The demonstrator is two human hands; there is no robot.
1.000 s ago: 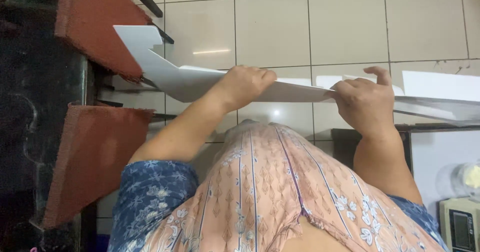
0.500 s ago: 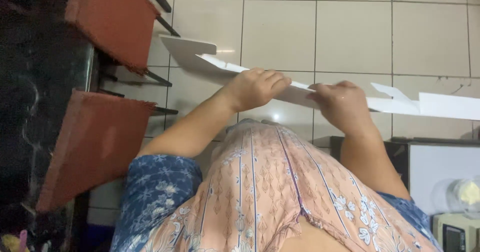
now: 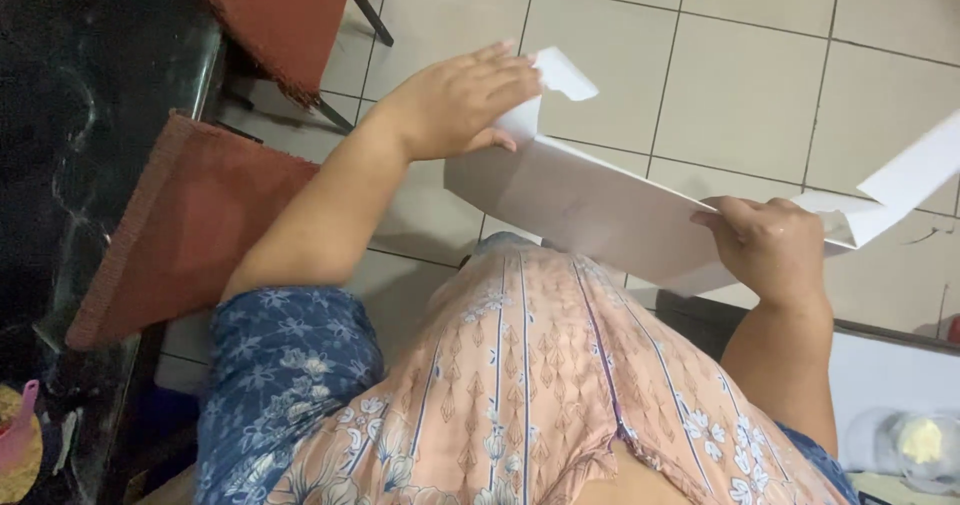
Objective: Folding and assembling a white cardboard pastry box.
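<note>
— Right, centre of the frame: what's in play?

— A flat white cardboard sheet with folded flaps point(image 3: 590, 205), held in the air above the pale tiled floor point(image 3: 740, 75), stretching from the middle of the frame out to the right edge.

— And the left hand point(image 3: 455, 105)?

— Upper middle of the frame, laid palm-down on the sheet's near end. Fingers together and stretched out flat, pointing right, their tips touching a small upturned flap. The thumb is tucked below, against the sheet's upper edge, so the card sits between thumb and fingers there.

— The right hand point(image 3: 770, 250)?

— Right of centre, lower. It's clamped on the sheet's lower edge, fingers curled over the top face, knuckles toward us. The thumb I can't see; it's hidden behind the card or the hand.

— How does the sheet lie?

— Tilted, the broad face sloping down from the left hand toward the right hand, then a narrower arm rising to the upper right past the right hand's fingers.

— Anything round about?

— A patterned pink and blue garment point(image 3: 520, 395) fills the bottom. Two red-cushioned chairs point(image 3: 190, 235) at left, beside a dark glossy table point(image 3: 80, 115). A clear lidded container point(image 3: 915, 445) in the lower right corner.
</note>
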